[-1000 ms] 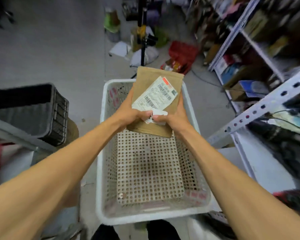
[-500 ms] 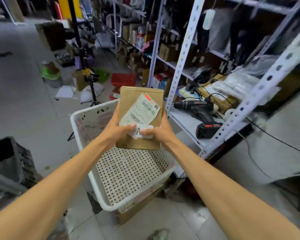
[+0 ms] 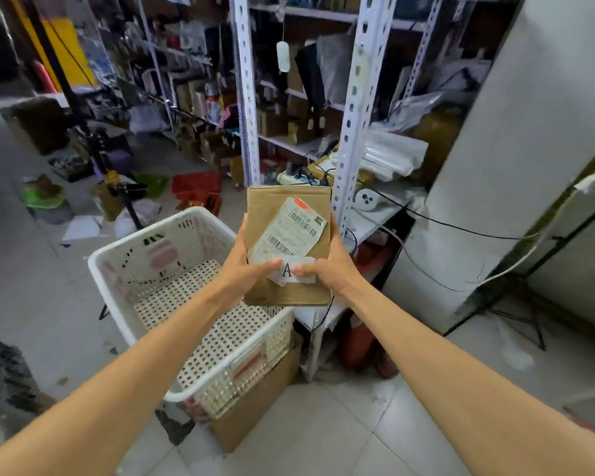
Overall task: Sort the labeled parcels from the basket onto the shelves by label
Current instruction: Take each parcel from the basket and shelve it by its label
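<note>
I hold a flat brown cardboard parcel [image 3: 272, 214] upright in front of me with both hands. It carries a white shipping label with barcodes and a small white tag printed "A" [image 3: 287, 270]. My left hand [image 3: 244, 269] grips its left edge, thumb on the tag. My right hand [image 3: 330, 269] grips the right edge, thumb on the tag too. The white perforated plastic basket [image 3: 145, 249] stands below and to the left, with nothing showing inside it. White metal shelves [image 3: 358, 108] rise right behind the parcel.
The shelves are crowded with boxes, plastic bags and cables. A cardboard box [image 3: 255, 400] sits under the basket. A red crate [image 3: 196, 187] and clutter lie on the floor at left, with a black tripod [image 3: 124, 197]. A grey panel [image 3: 516, 159] stands at right.
My view has swung right and up from the basket toward the shelves. The parcel stays in both hands and the "A" tag now shows between my thumbs.
</note>
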Motion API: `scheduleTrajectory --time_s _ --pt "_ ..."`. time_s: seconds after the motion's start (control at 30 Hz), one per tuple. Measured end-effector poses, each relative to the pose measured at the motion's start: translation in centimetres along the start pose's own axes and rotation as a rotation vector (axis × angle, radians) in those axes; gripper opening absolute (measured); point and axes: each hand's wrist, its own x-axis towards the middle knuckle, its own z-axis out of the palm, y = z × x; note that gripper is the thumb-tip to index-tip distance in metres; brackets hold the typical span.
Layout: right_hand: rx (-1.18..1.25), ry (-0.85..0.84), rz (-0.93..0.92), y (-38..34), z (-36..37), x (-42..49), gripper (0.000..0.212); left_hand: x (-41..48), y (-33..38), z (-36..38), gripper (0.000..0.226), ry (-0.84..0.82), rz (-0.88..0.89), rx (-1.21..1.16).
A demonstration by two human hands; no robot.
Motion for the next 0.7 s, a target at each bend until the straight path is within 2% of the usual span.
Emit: scheduleTrajectory --time_s 0.2,0.3,0.47,0.7 --pt "0.064 0.053 -0.068 0.1 -8.2 -4.9 0.127 -0.6 1.0 9.2 0.095 -0.040 0.014 0.025" --pt "0.070 0.137 -0.064 0.3 -14.0 -7.3 0.126 0.0 1.5 15.3 0.092 -0.115 0.022 0.032" --pt "0.080 0.318 0.015 0.1 -25.1 -10.8 0.125 2.9 2.5 26.5 0.087 -0.314 0.028 0.002" --pt "0.043 0.644 -0.010 -2.1 -40.2 -16.2 0.121 9.0 4.5 43.6 0.096 -0.735 0.006 -0.037"
